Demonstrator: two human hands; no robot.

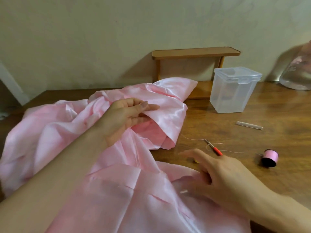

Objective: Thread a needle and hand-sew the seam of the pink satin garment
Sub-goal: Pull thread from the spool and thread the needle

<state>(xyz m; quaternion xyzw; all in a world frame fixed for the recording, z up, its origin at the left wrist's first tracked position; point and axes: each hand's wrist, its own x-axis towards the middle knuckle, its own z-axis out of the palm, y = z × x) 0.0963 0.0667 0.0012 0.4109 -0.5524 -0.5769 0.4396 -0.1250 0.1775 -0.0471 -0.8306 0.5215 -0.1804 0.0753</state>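
The pink satin garment (55, 132) lies bunched over the left and near part of the wooden table (277, 105). My left hand (127, 115) pinches a fold of its edge between thumb and fingers and lifts it. My right hand (222, 179) hovers low over the garment's near edge, fingers spread and blurred, holding nothing. A red-handled tool (214, 148) lies just beyond its fingertips with loose pink thread (193, 139) trailing to the fabric. A pink thread spool (269, 158) lies on its side at the right. No needle can be made out.
A clear lidded plastic box (234, 89) stands behind the tool, in front of a small wooden shelf (195, 52) against the wall. A thin clear tube (249, 125) lies right of the garment. A glass vase (297, 71) stands at the far right.
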